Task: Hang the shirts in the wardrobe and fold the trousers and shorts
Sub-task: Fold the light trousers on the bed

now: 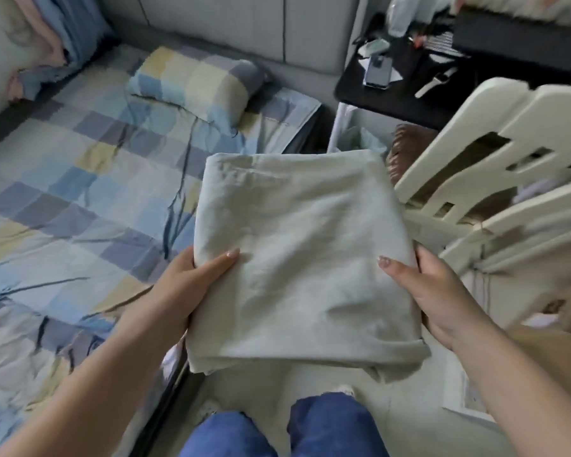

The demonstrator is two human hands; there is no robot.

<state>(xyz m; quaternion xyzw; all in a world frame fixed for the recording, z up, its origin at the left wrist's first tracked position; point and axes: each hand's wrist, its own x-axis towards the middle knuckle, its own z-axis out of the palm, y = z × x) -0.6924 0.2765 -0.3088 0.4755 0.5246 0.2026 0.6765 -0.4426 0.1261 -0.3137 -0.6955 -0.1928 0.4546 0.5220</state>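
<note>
A: Left hand (pixel 192 285) and right hand (pixel 442 291) each grip one side of the folded garment (pixel 304 258), thumbs lying on top, the other fingers tucked under where I can't see them.

B: And where is it, exactly?

A: Held up in the air in front of the person, above the floor (pixel 327 377) and their knees, just off the edge of the bed (pixel 80 192). It rests on nothing. It's pale grey-green, folded into a thick rectangle of several layers.

B: Trousers or shorts?

A: Can't tell; no waistband or leg opening shows. I'd judge the folding done and the step in hand to be setting it down.

B: How to do that well?

A: Keep it level, so the layers don't slide. The near corner by the right wrist already sags a little, and loose edges hang below on the left. I'd lower it flat onto the open stretch of checked sheet, well short of the pillow (pixel 195 80), near edge first, then draw the fingers out sideways rather than pulling back.

B: Risk?

A: Letting go with one hand early; the stack would fan open. The white chair (pixel 495 153) stands close on the right, so swing left, away from it.
</note>
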